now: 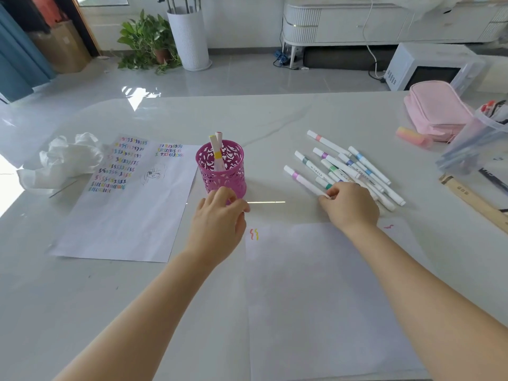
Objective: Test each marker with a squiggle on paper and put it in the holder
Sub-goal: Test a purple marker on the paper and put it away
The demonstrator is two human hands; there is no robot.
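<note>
nearest lies a plain white paper sheet point(330, 284) on the pale marble-look tabletop point(55, 298). its far left corner carries a red and a yellow squiggle point(254, 234), and a lone red mark point(388, 227) sits near its far right corner. two white markers point(215, 149) stand in the pink perforated metal holder point(220, 174), so i judge two tested and stowed, with ten or so left.

the left hand point(217, 218) rests by the holder's foot, its grip loosely curled with nothing in it. the right hand point(349, 206) has its grip pinched on the near end of a white marker with a violet band point(302, 179), at the edge of the loose pile of white markers point(357, 169). nothing blocks the way from pile to paper to holder.

farther left lie a used sheet covered in squiggle rows point(129, 215) and a crumpled white cloth point(60, 160). farther right are a clear plastic box point(478, 144) and a pink pencil case point(437, 111).
</note>
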